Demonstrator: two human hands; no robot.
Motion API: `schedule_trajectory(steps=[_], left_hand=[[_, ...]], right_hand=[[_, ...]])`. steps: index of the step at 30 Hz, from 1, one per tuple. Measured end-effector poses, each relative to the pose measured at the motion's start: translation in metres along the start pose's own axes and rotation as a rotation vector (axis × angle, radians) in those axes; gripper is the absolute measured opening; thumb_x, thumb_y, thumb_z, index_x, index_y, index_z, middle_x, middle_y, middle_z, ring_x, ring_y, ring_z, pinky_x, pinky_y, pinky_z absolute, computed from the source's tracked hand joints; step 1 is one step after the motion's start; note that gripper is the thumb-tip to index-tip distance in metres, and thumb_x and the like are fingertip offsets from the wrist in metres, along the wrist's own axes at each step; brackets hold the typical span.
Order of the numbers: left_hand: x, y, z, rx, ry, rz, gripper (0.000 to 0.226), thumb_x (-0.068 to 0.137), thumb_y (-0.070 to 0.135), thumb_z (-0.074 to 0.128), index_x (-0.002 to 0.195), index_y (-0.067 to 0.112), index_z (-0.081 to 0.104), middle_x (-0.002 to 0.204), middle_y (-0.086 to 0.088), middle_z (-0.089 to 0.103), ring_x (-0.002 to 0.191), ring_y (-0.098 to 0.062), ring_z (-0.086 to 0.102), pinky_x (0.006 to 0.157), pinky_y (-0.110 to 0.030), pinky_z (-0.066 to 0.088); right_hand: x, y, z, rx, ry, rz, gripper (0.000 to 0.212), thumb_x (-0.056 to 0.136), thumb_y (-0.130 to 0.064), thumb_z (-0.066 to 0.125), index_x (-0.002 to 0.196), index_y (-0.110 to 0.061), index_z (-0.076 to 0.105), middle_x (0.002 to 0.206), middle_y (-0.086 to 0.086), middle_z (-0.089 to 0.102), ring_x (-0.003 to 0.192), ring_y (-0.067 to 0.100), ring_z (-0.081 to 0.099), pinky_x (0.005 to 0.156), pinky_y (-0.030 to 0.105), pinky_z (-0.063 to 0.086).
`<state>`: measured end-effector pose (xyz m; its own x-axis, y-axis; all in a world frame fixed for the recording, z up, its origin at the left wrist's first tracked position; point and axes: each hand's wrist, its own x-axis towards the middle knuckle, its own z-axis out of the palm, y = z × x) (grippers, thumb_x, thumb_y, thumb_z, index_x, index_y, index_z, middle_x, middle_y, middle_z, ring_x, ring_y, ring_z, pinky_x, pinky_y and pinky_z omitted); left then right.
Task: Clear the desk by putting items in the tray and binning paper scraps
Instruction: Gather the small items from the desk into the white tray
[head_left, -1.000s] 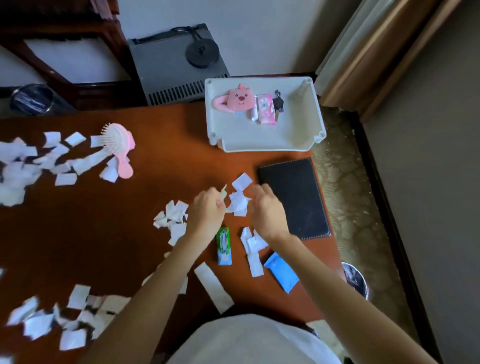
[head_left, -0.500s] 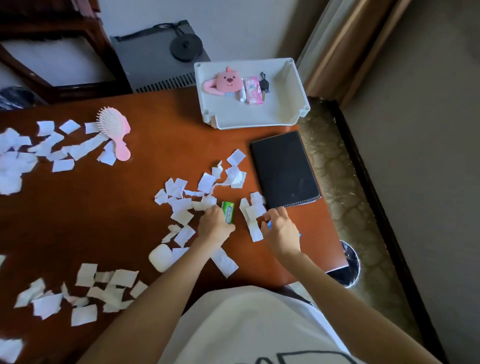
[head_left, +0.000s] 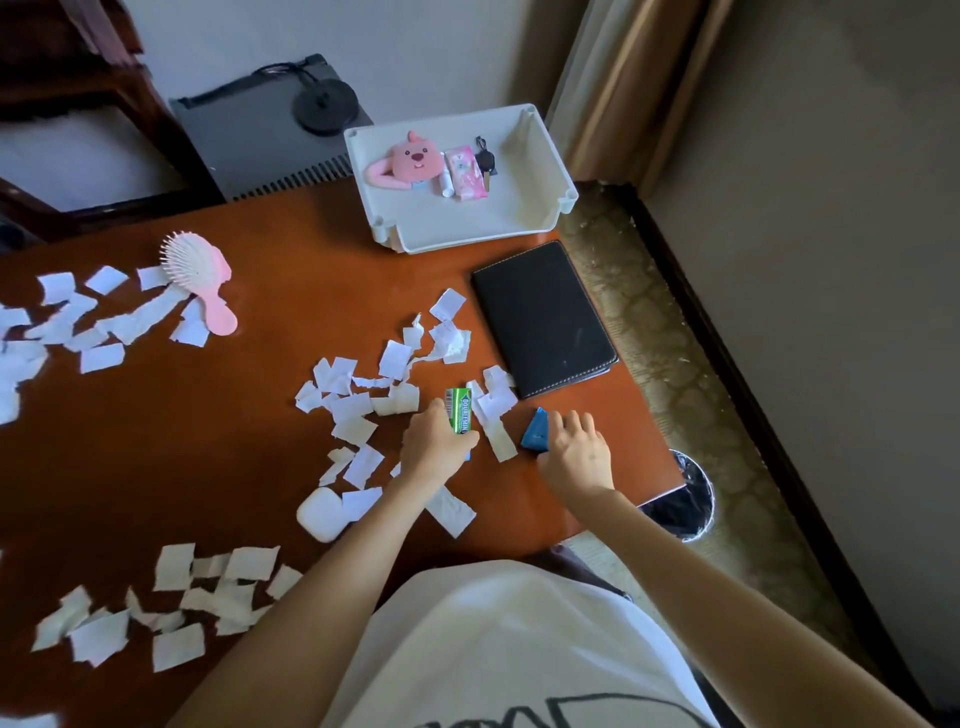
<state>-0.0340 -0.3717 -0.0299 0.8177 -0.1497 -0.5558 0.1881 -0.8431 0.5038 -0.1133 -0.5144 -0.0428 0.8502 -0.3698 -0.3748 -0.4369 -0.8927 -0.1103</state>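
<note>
Brown desk (head_left: 156, 415) across most of the view, strewn with torn white paper scraps (head_left: 358, 405) in drifts left of and nearer than the tray. White tray (head_left: 545, 156) at the far right corner of the desk, open side facing the person. Black notebook (head_left: 540, 322) lying flat just nearer than the tray, almost touching its front lip. Bin (head_left: 685, 499) on the floor, well nearer than the tray and a little right of it, partly hidden by the desk edge. Pink hairbrush (head_left: 200, 275) well left of the tray, bristles up, resting among scraps. Left hand (head_left: 436, 447) well nearer than the tray, fingers curled round the near end of a green gum pack (head_left: 460, 410), far end pointing toward the tray. Right hand (head_left: 576, 452) nearer than the tray, beyond the notebook's near edge, pinching a blue packet (head_left: 536, 430) tipped up on its edge. White rounded case (head_left: 319, 513) far nearer than the tray and left of it, touching scraps. Inside the tray, against its back wall: pink plush toy (head_left: 410, 161), pink tissue pack (head_left: 465, 171), dark key (head_left: 485, 163), side by side.
</note>
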Motion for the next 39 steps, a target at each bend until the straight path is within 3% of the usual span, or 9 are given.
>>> schedule_trajectory(steps=[10, 16, 19, 21, 23, 27, 31, 36, 39], left_hand=[[0.003, 0.020, -0.022, -0.116, 0.026, 0.032, 0.044, 0.089, 0.027, 0.061, 0.124, 0.006, 0.046, 0.124, -0.013, 0.058, 0.112, -0.023, 0.061, 0.072, -0.023, 0.049], [0.015, 0.046, -0.047, -0.212, 0.096, 0.035, 0.045, 0.089, 0.027, 0.062, 0.126, 0.006, 0.047, 0.125, -0.011, 0.058, 0.113, -0.023, 0.059, 0.075, -0.024, 0.046], [0.029, 0.063, -0.067, -0.299, 0.129, 0.029, 0.046, 0.088, 0.028, 0.063, 0.126, 0.008, 0.046, 0.126, -0.011, 0.057, 0.113, -0.023, 0.059, 0.077, -0.027, 0.049], [0.042, 0.076, -0.082, -0.344, 0.158, 0.042, 0.046, 0.087, 0.028, 0.064, 0.125, 0.007, 0.047, 0.127, -0.011, 0.057, 0.113, -0.023, 0.059, 0.077, -0.029, 0.051], [0.058, 0.088, -0.097, -0.365, 0.189, 0.062, 0.046, 0.086, 0.026, 0.066, 0.124, 0.006, 0.049, 0.127, -0.012, 0.058, 0.112, -0.025, 0.060, 0.080, -0.030, 0.051], [0.095, 0.111, -0.123, -0.332, 0.233, 0.085, 0.040, 0.085, 0.023, 0.065, 0.117, 0.004, 0.052, 0.116, -0.014, 0.061, 0.106, -0.029, 0.060, 0.082, -0.033, 0.050], [0.140, 0.133, -0.136, -0.278, 0.255, 0.076, 0.036, 0.084, 0.025, 0.065, 0.113, 0.007, 0.053, 0.111, -0.015, 0.062, 0.105, -0.030, 0.061, 0.090, -0.039, 0.053], [0.186, 0.152, -0.139, -0.265, 0.251, 0.083, 0.036, 0.087, 0.023, 0.063, 0.119, 0.010, 0.053, 0.097, -0.008, 0.060, 0.097, -0.026, 0.061, 0.075, -0.029, 0.047], [0.208, 0.155, -0.135, -0.240, 0.243, 0.065, 0.038, 0.086, 0.023, 0.063, 0.120, 0.012, 0.050, 0.092, -0.004, 0.053, 0.093, -0.026, 0.060, 0.072, -0.029, 0.046]], right_hand=[[0.014, -0.005, -0.013, -0.099, -0.096, -0.056, 0.040, 0.087, -0.012, 0.047, 0.126, -0.010, 0.036, 0.120, 0.011, 0.055, 0.110, 0.029, 0.052, 0.087, 0.032, 0.041], [0.032, -0.038, -0.066, 0.588, -0.039, 0.015, 0.029, 0.088, -0.012, 0.048, 0.117, -0.012, 0.045, 0.092, 0.006, 0.055, 0.066, 0.020, 0.054, 0.055, 0.026, 0.045], [0.064, -0.051, -0.093, 1.043, -0.154, 0.135, 0.031, 0.075, -0.014, 0.048, 0.105, -0.012, 0.051, 0.092, 0.011, 0.056, 0.068, 0.020, 0.054, 0.058, 0.026, 0.046], [0.088, -0.057, -0.108, 1.306, -0.273, 0.234, 0.050, 0.060, -0.018, 0.045, 0.109, -0.006, 0.052, 0.096, 0.014, 0.057, 0.076, 0.024, 0.057, 0.067, 0.029, 0.051], [0.112, -0.060, -0.118, 1.420, -0.355, 0.266, 0.052, 0.072, -0.022, 0.052, 0.120, -0.003, 0.050, 0.102, 0.014, 0.058, 0.083, 0.026, 0.059, 0.077, 0.036, 0.054], [0.166, -0.066, -0.136, 1.237, -0.307, 0.155, 0.031, 0.086, -0.015, 0.063, 0.112, -0.007, 0.050, 0.103, 0.014, 0.058, 0.088, 0.025, 0.060, 0.080, 0.036, 0.055], [0.226, -0.071, -0.153, 1.032, -0.145, 0.065, 0.035, 0.083, -0.010, 0.066, 0.113, -0.003, 0.049, 0.108, 0.018, 0.062, 0.089, 0.028, 0.063, 0.071, 0.032, 0.052], [0.294, -0.072, -0.173, 0.918, -0.041, 0.041, 0.035, 0.086, -0.014, 0.064, 0.117, 0.001, 0.054, 0.098, 0.008, 0.056, 0.089, 0.020, 0.055, 0.062, 0.024, 0.044], [0.324, -0.066, -0.172, 0.869, -0.001, 0.061, 0.031, 0.087, -0.015, 0.062, 0.115, -0.001, 0.057, 0.100, 0.010, 0.061, 0.092, 0.025, 0.060, 0.070, 0.034, 0.048]])
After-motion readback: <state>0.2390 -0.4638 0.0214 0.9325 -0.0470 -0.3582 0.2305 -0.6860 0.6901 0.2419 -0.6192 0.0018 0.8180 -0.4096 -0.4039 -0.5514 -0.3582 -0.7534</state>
